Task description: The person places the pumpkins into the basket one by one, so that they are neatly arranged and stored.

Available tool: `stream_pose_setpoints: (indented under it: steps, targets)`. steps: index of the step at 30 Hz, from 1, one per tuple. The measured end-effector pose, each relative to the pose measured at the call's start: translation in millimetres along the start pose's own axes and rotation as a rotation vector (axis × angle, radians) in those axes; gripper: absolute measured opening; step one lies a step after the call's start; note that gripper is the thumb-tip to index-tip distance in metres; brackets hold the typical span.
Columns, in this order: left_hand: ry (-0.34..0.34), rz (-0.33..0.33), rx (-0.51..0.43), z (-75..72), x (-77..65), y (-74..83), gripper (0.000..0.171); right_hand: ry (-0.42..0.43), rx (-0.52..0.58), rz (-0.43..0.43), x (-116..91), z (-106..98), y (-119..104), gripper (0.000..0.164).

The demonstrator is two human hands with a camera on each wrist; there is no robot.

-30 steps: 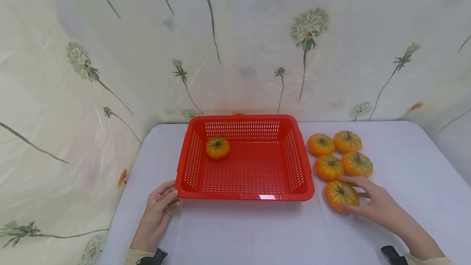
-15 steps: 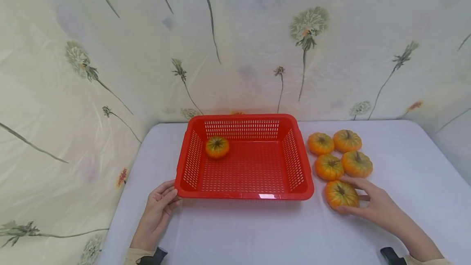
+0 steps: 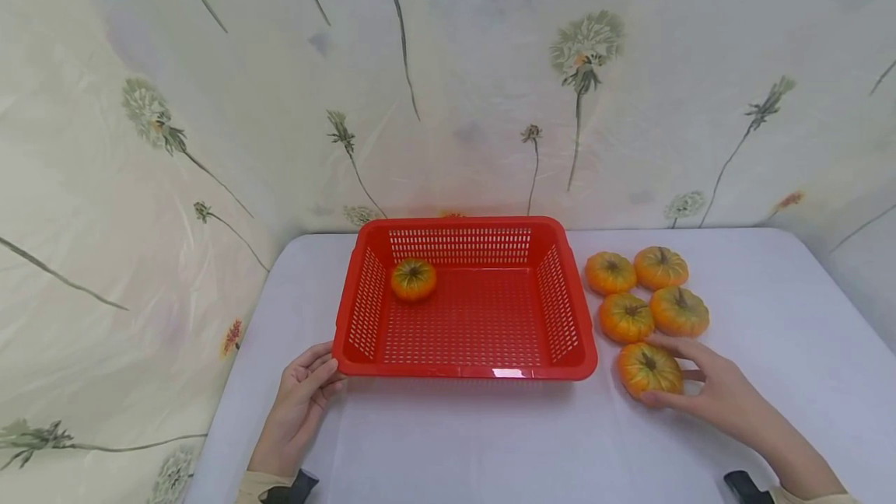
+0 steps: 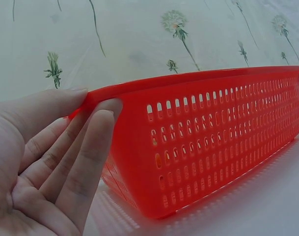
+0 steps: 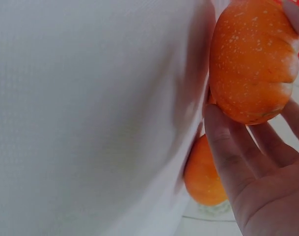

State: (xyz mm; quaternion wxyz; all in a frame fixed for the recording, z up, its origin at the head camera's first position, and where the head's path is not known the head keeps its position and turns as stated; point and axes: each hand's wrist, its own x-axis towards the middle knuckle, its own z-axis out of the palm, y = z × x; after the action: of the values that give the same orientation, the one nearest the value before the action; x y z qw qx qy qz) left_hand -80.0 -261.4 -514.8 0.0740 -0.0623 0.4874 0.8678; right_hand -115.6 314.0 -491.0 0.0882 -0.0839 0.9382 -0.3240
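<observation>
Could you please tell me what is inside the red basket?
One orange pumpkin sits inside the red basket, toward its far left corner. The patch of basket floor directly beneath it is covered and cannot be seen.

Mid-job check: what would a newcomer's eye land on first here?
Probably the bright red basket on the white-covered table, with a lone orange pumpkin towards its back left. Next, five more pumpkins clustered to its right, the nearest one gripped by the right hand. At the basket's near left corner, the left hand pinches the rim.
</observation>
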Motion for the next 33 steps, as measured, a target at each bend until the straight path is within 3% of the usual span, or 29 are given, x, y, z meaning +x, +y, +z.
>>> stream_pose_setpoints:
  steps: [9, 22, 28, 33]
  targets:
    - [-0.047, 0.001, -0.033, -3.0, 0.1, -0.6, 0.027, 0.022, -0.007, -0.052, -1.6, -4.5, -15.8, 0.076]
    - [-0.016, -0.014, -0.015, -1.3, 0.0, 1.3, 0.026, 0.182, -0.054, -0.149, -4.4, -22.5, -26.8, 0.076]
    - [-0.041, -0.001, -0.024, -1.8, 0.4, 0.4, 0.027, 0.201, -0.041, -0.186, -2.6, -28.8, -31.7, 0.078]
    - [-0.015, -0.010, -0.013, -0.5, 0.1, 0.9, 0.026, 0.219, -0.042, -0.215, 0.1, -33.3, -38.3, 0.078]
